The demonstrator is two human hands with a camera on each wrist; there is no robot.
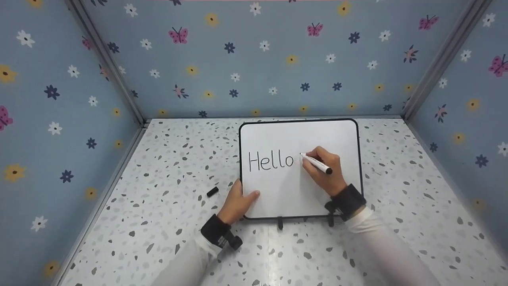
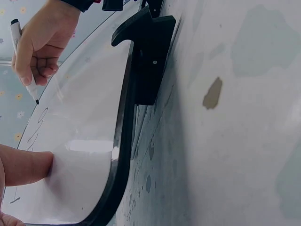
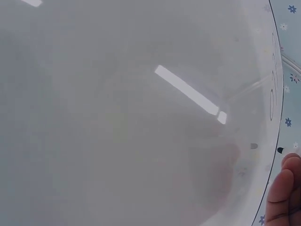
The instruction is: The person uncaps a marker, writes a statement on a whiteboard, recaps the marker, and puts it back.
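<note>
A whiteboard (image 1: 278,198) with a black rim leans on its stand, with "Hello" (image 1: 271,161) handwritten in black across its left half. My left hand (image 1: 237,202) grips the lower left edge, its thumb (image 2: 28,167) flat on the white face. Between the fingers of my right hand (image 1: 328,174) is a white marker (image 1: 316,163) with a black end. Its tip is at the board just right of the "o", beside a small dark mark. In the right wrist view the black tip (image 3: 281,150) shows past the fingertips (image 3: 281,195).
A black marker cap (image 1: 212,192) lies on the speckled tabletop (image 1: 166,167) left of the board. Two black stand feet (image 1: 280,222) stick out below the lower rim. Blue flowered panels (image 1: 254,59) enclose the back and both sides.
</note>
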